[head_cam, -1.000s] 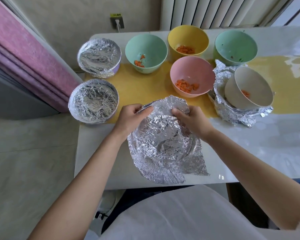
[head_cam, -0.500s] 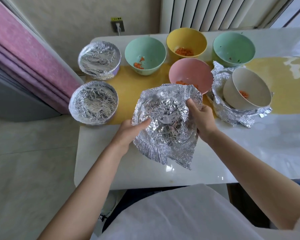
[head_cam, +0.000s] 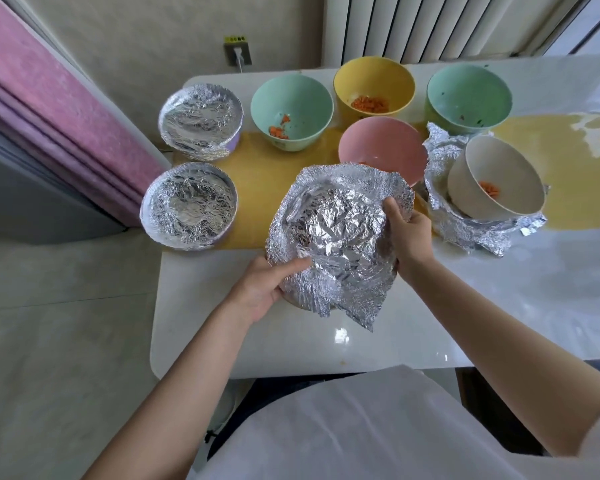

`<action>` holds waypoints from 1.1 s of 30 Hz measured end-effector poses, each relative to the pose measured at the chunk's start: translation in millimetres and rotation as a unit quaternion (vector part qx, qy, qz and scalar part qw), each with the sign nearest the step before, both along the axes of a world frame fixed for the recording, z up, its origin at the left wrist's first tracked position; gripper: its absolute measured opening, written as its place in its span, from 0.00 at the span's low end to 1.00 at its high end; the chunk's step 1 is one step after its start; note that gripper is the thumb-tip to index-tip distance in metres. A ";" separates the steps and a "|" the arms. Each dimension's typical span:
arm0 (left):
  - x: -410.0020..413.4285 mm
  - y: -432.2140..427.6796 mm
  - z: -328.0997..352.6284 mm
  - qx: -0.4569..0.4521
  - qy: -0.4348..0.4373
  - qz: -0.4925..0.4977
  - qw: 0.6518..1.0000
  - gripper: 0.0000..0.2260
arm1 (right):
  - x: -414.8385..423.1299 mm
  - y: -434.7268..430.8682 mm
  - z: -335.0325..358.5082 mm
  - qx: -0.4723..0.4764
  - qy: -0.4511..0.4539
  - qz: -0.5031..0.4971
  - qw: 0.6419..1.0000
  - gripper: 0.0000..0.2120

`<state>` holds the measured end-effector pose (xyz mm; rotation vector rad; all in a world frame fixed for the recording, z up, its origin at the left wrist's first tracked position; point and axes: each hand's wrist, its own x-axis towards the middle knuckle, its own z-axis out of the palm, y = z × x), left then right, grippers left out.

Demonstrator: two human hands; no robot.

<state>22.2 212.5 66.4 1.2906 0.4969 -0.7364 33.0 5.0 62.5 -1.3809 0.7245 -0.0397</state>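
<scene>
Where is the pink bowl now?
Head view: pink bowl sits mid-table, beyond the held foil sheet, in front of the yellow bowl, left of the white bowl.

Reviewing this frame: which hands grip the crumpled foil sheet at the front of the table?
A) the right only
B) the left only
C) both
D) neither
C: the left hand grips the near-left edge of the foil sheet, and the right hand grips its right edge, thumb on top.

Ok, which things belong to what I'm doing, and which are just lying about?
In hand: foil-wrapped bowl, left hand, right hand.
Lying about: far foil-covered bowl, near foil-covered bowl, left green bowl, right green bowl, yellow bowl, pink bowl, white bowl on loose foil.
</scene>
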 end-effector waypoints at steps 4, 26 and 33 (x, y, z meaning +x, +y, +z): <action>-2.4 1.1 -0.9 -0.029 -0.017 0.000 0.999 0.02 | -0.5 0.4 -2.1 -0.025 0.024 -0.009 0.999 0.21; 8.7 22.8 15.5 -0.012 -0.193 0.049 0.980 0.16 | -7.5 -20.0 -13.6 -0.080 0.078 0.091 0.990 0.28; 7.4 26.6 14.3 0.009 -0.153 0.026 0.988 0.06 | -8.2 -13.8 -6.9 -0.116 0.051 0.174 0.977 0.12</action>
